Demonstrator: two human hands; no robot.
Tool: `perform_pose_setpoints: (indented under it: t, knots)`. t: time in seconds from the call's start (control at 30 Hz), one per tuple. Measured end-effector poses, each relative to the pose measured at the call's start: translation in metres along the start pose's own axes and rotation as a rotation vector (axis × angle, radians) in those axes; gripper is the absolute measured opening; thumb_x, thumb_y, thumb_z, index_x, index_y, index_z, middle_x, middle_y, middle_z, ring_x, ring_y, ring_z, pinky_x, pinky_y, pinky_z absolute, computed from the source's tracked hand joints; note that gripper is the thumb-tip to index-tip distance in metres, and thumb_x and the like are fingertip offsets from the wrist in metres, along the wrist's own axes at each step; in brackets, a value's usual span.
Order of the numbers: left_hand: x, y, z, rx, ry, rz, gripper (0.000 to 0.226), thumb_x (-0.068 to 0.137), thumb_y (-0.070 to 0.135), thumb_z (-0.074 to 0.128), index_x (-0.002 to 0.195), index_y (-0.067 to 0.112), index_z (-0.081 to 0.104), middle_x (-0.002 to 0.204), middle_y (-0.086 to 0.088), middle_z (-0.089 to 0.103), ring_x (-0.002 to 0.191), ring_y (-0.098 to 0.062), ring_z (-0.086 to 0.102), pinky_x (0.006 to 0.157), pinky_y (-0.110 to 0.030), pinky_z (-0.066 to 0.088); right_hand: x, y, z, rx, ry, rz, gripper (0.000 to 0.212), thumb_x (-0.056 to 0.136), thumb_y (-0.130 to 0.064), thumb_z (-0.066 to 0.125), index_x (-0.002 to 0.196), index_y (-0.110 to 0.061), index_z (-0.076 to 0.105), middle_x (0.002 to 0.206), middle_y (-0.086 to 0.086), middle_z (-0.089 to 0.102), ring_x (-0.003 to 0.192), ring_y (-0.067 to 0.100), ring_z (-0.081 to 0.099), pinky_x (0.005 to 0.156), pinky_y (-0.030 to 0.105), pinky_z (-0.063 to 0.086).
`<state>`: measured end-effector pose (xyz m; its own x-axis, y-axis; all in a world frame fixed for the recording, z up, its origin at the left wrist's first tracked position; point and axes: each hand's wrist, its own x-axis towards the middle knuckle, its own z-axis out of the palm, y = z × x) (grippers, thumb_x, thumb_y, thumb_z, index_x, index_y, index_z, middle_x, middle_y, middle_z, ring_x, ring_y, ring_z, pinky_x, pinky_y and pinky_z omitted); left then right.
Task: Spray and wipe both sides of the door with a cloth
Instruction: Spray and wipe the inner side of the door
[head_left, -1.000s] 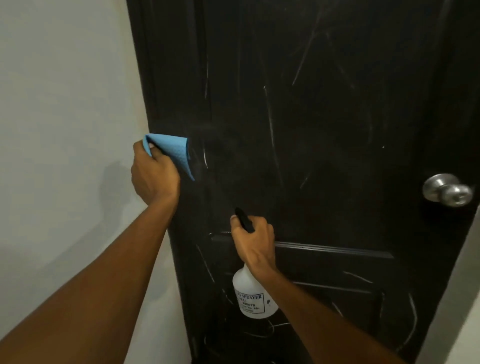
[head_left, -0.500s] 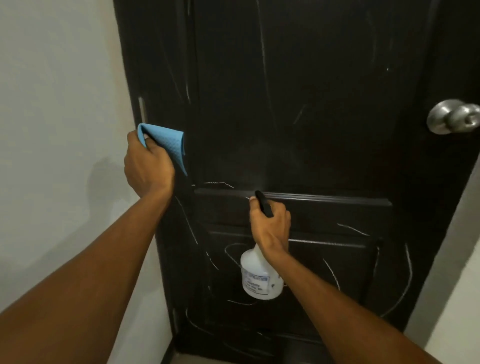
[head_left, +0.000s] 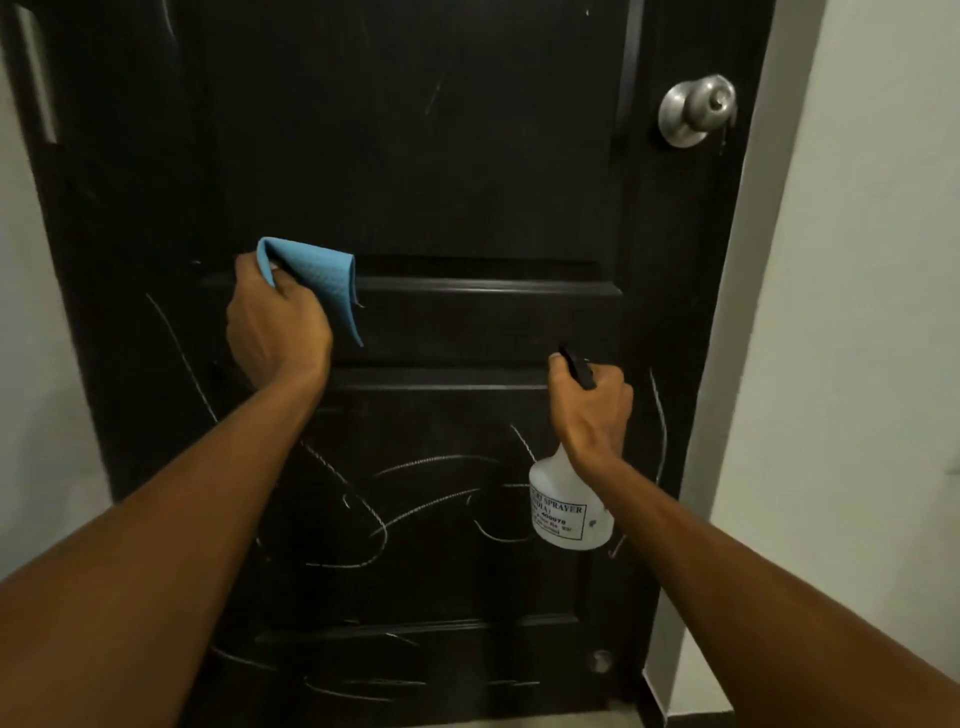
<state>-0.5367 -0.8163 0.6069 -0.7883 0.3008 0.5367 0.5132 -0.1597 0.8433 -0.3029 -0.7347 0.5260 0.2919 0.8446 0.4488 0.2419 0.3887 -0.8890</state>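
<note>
A black panelled door (head_left: 441, 156) fills the view, its lower half covered in pale curved scratch marks. My left hand (head_left: 275, 332) grips a folded blue cloth (head_left: 322, 280) held against the door at the middle rail. My right hand (head_left: 592, 410) grips the black trigger head of a white spray bottle (head_left: 566, 512), nozzle pointing at the door to the right of the lower panel. The bottle body hangs below my wrist with a printed label facing me.
A round silver door knob (head_left: 696, 109) sits at the upper right edge of the door. Pale walls flank the door on the left (head_left: 31, 364) and right (head_left: 857, 312). A small metal stopper (head_left: 601, 660) shows near the door's bottom.
The view has dropped toward the lower door. My left hand with the cloth moved from the door's left edge onto the middle rail. My right hand carried the bottle to the right.
</note>
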Motion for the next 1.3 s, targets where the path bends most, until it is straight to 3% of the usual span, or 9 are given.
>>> perform_pose_setpoints:
  t: [0.13, 0.27, 0.37, 0.47, 0.6, 0.8, 0.97, 1.13, 1.3]
  knots:
    - [-0.040, -0.023, 0.018, -0.040, -0.016, -0.001, 0.030, 0.104, 0.022, 0.039, 0.133, 0.021, 0.048, 0.127, 0.001, 0.058, 0.107, -0.007, 0.055, 0.082, -0.021, 0.040, -0.005, 0.043, -0.023, 0.011, 0.075, 0.010, 0.024, 0.097, -0.042, 0.060, 0.088, -0.020, 0.066, 0.081, 0.003, 0.070, 0.074, 0.016, 0.069, 0.065, 0.032, 0.057]
    - [-0.074, -0.047, 0.032, -0.078, -0.056, 0.031, 0.030, 0.104, 0.022, 0.040, 0.132, 0.020, 0.050, 0.121, 0.002, 0.059, 0.103, -0.007, 0.057, 0.082, -0.023, 0.044, -0.014, 0.083, -0.046, 0.002, 0.171, 0.025, 0.029, 0.098, -0.036, 0.061, 0.072, -0.022, 0.060, 0.070, 0.004, 0.065, 0.068, 0.020, 0.065, 0.062, 0.033, 0.055]
    - [-0.095, -0.062, 0.039, -0.093, -0.079, 0.034, 0.030, 0.104, 0.022, 0.040, 0.132, 0.020, 0.049, 0.118, 0.003, 0.058, 0.096, -0.005, 0.054, 0.079, -0.022, 0.044, -0.024, 0.113, -0.058, -0.011, 0.221, 0.043, 0.032, 0.098, -0.039, 0.060, 0.077, -0.016, 0.065, 0.067, 0.001, 0.060, 0.065, 0.017, 0.061, 0.061, 0.030, 0.049]
    - [-0.110, -0.071, 0.039, -0.101, -0.079, 0.036, 0.029, 0.105, 0.022, 0.038, 0.131, 0.020, 0.049, 0.110, 0.007, 0.054, 0.094, -0.004, 0.053, 0.077, -0.022, 0.042, -0.042, 0.140, -0.061, -0.012, 0.228, 0.081, 0.033, 0.099, -0.041, 0.059, 0.088, -0.010, 0.068, 0.073, 0.003, 0.063, 0.070, 0.018, 0.063, 0.064, 0.031, 0.050]
    - [-0.113, -0.082, 0.026, -0.095, -0.061, 0.052, 0.028, 0.104, 0.023, 0.038, 0.130, 0.020, 0.050, 0.107, 0.007, 0.054, 0.097, -0.007, 0.055, 0.079, -0.025, 0.043, -0.072, 0.163, -0.050, -0.028, 0.191, 0.134, 0.030, 0.099, -0.037, 0.060, 0.084, -0.012, 0.065, 0.074, 0.007, 0.065, 0.073, 0.024, 0.067, 0.062, 0.030, 0.051]
    - [-0.097, -0.103, -0.009, -0.047, 0.005, 0.046, 0.028, 0.104, 0.024, 0.038, 0.130, 0.021, 0.050, 0.111, 0.008, 0.055, 0.097, -0.006, 0.055, 0.081, -0.026, 0.047, -0.125, 0.163, 0.009, 0.004, -0.023, 0.093, 0.027, 0.099, -0.035, 0.059, 0.080, -0.017, 0.063, 0.071, 0.001, 0.064, 0.065, 0.018, 0.065, 0.061, 0.030, 0.056]
    - [-0.082, -0.122, -0.044, -0.003, 0.068, 0.061, 0.028, 0.104, 0.026, 0.037, 0.127, 0.020, 0.052, 0.115, 0.001, 0.063, 0.104, -0.014, 0.062, 0.089, -0.033, 0.052, -0.173, 0.142, 0.078, 0.018, -0.230, 0.034, 0.035, 0.095, -0.046, 0.058, 0.076, -0.018, 0.064, 0.072, 0.002, 0.063, 0.057, 0.011, 0.057, 0.052, 0.026, 0.047]
    - [-0.063, -0.138, -0.083, 0.068, 0.149, 0.078, 0.032, 0.105, 0.026, 0.033, 0.127, 0.015, 0.053, 0.115, -0.002, 0.063, 0.103, -0.016, 0.061, 0.079, -0.027, 0.045, -0.227, 0.110, 0.140, 0.059, -0.421, 0.058, 0.043, 0.082, -0.066, 0.056, 0.086, -0.025, 0.065, 0.089, 0.001, 0.067, 0.074, 0.013, 0.066, 0.068, 0.037, 0.062]
    - [-0.043, -0.159, -0.115, 0.128, 0.209, 0.100, 0.032, 0.106, 0.029, 0.033, 0.127, 0.016, 0.054, 0.114, -0.004, 0.065, 0.101, -0.019, 0.063, 0.082, -0.030, 0.051, -0.276, 0.102, 0.181, 0.075, -0.599, 0.049, 0.031, 0.091, -0.058, 0.058, 0.092, -0.027, 0.064, 0.097, -0.001, 0.064, 0.083, 0.012, 0.065, 0.076, 0.034, 0.060]
